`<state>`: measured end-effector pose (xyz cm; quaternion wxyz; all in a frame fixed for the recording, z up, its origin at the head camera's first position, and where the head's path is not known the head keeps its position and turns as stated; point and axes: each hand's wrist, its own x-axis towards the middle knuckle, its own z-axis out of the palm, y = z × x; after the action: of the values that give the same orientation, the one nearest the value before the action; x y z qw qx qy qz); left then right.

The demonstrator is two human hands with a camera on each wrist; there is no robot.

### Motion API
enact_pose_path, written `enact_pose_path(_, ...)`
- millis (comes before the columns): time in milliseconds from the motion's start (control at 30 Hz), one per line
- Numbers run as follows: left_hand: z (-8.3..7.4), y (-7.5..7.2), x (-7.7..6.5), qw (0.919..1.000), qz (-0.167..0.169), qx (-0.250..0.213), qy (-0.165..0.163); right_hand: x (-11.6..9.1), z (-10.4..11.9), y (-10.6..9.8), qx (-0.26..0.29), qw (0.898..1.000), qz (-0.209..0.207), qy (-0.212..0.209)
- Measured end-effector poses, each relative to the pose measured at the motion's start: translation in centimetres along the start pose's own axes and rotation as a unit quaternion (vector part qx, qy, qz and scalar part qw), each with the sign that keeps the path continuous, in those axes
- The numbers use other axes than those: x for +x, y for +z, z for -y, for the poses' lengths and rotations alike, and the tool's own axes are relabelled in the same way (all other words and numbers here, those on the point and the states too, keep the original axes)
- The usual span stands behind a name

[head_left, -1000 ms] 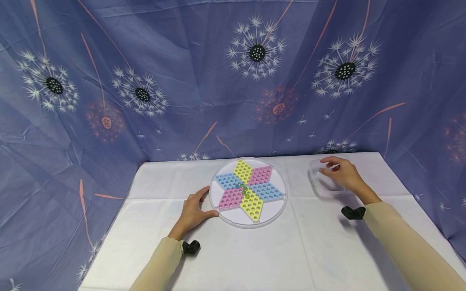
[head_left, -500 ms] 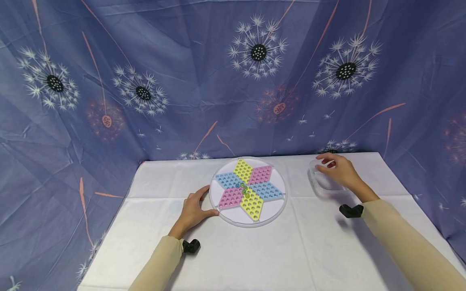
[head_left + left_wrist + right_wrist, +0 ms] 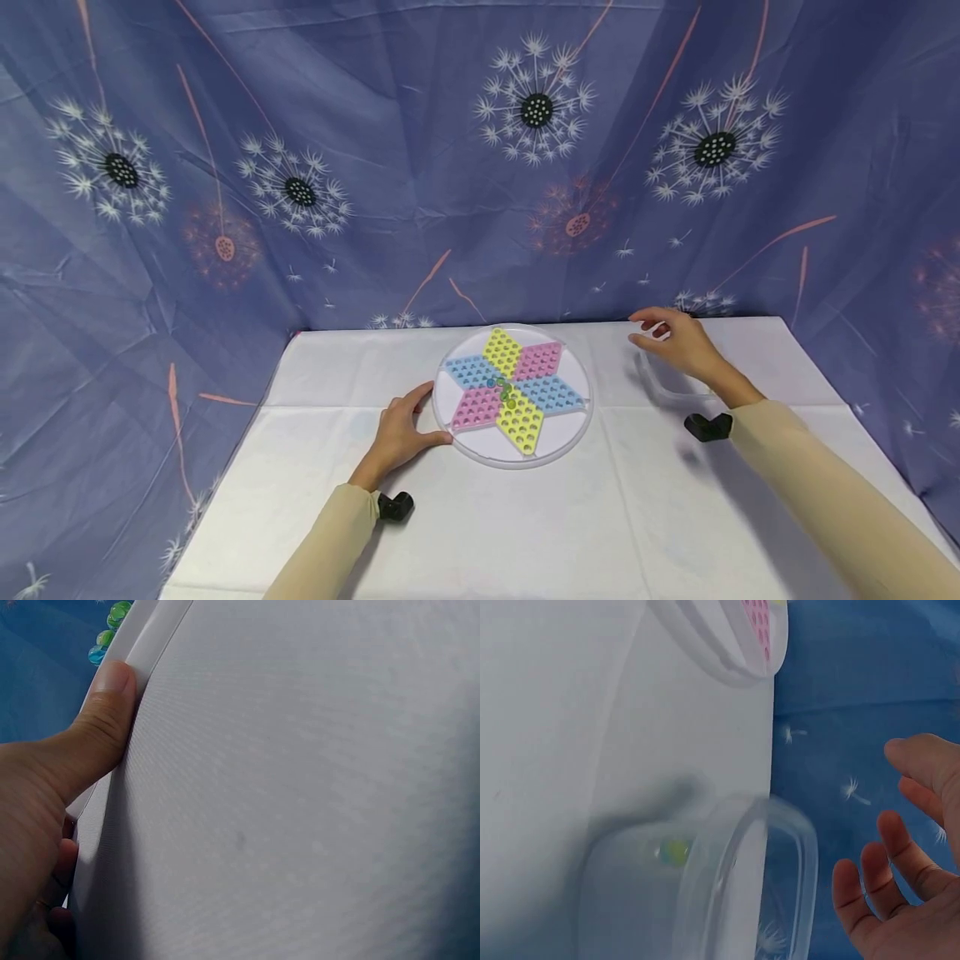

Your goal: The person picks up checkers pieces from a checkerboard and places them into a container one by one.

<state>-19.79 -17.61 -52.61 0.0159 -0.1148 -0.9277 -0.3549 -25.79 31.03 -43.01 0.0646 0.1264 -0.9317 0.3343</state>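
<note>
A round white Chinese checkers board [image 3: 558, 437] bears a star of yellow, pink and blue points. Several green and blue glass marbles [image 3: 511, 403] sit around its middle. My left hand [image 3: 397, 433] rests at the board's left edge, thumb and fingers spread; in the left wrist view the thumb [image 3: 109, 705] lies against the rim. My right hand [image 3: 678, 343] hovers over the clear plastic box [image 3: 663, 392], thumb and forefinger apart with nothing visible between them. In the right wrist view, a yellow-green marble [image 3: 673, 853] shows through the box's wall.
Both board and box stand on a table with a white cloth [image 3: 525, 533]. Behind it hangs a blue curtain [image 3: 420, 167] with a dandelion print. A black wrist camera [image 3: 708, 427] sits under the right sleeve, another [image 3: 395, 506] by the left sleeve.
My right hand has shifted left, from above the inside of the box to over its left rim. The left hand stays at the board's edge, and the marbles on the board look unchanged.
</note>
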Motion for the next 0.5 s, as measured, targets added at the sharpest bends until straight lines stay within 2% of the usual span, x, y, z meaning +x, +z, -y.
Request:
enact_pose_path(267, -0.1, 0.0, 0.0, 0.9999, 0.009, 0.006, -0.004, 1.2, 1.6, 1.4, 0.012, 0.999, 0.012, -0.028)
enact_pose_path(500, 0.0, 0.0, 0.0, 1.0000, 0.002, 0.006, 0.004, 2.4, 3.0, 3.3, 0.039, 0.997, 0.052, -0.032)
